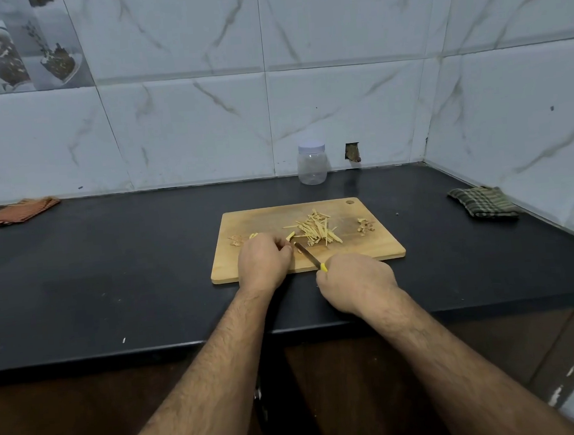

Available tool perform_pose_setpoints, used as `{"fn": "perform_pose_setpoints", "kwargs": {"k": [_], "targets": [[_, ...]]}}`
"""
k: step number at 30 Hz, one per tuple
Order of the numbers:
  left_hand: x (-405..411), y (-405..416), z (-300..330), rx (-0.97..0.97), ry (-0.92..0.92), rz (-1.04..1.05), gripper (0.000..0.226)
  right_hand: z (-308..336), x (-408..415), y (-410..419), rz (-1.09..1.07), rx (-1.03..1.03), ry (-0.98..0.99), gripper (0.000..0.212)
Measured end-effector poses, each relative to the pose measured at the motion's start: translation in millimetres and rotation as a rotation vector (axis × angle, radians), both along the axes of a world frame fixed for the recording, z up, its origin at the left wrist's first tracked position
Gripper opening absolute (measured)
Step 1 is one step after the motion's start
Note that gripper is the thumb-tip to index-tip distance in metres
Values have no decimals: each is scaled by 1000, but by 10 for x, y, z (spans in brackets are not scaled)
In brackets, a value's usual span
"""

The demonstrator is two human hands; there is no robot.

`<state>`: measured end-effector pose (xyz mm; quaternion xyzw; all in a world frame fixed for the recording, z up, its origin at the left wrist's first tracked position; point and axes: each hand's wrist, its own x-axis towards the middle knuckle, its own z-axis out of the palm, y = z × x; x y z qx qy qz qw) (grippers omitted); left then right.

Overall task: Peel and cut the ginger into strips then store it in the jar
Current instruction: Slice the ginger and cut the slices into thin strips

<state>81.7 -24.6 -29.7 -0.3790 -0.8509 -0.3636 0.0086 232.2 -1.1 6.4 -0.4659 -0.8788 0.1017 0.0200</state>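
**Slicing ginger on the board, jar shut at the back wall**

Working top-down by size: your black counter [111, 265] runs wall to wall, with an orange striped cloth [17, 211] at far left and a green checked cloth [482, 206] at far right, both well apart from the board.

The wooden cutting board [367, 248] sits centre, near the front edge.

The clear jar [311, 164] stands upright against the tiles behind the board, white lid on, nothing visible inside.

Your left hand [265, 262] is on the board's near-left part, fingers curled down onto a small ginger piece [290, 236]; most of that piece is hidden under your fingertips.

Your right hand [356, 282] is wrapped round the yellow handle of the knife [307, 254], blade angled up-left with its tip right by the held piece. Can't tell whether the edge is touching it.

The pile of cut strips [317, 230] lies mid-board, just right of the blade.

Peel scraps [365, 226] sit near the right edge, more scraps [237, 240] just beyond your left hand.
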Motion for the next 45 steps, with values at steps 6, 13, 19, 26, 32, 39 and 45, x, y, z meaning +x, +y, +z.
{"fn": "perform_pose_setpoints", "kwargs": {"k": [6, 13, 19, 26, 32, 39, 45], "targets": [[17, -8, -8, 52, 17, 24, 15, 6, -27, 88, -5, -4, -34, 31], [10, -2, -16, 126, 26, 51, 19, 116, -120, 271, -41, -158, 58, 26], [-40, 57, 23, 54, 128, 75, 21, 82, -149, 363, -101, -540, 332, 14], [-33, 193, 153, -199, 235, 119, 22, 41, -163, 357, -47, -358, 273, 26], [-68, 179, 189, -197, 146, 153, 20, 60, -223, 337, -19, -289, 169, 34], [-95, 172, 194, -152, 108, 180, 21, 61, -223, 325, -42, -261, 181, 28], [-132, 174, 219, -161, 149, 174, 18, 27, -197, 320, -18, -246, 186, 34]]}}
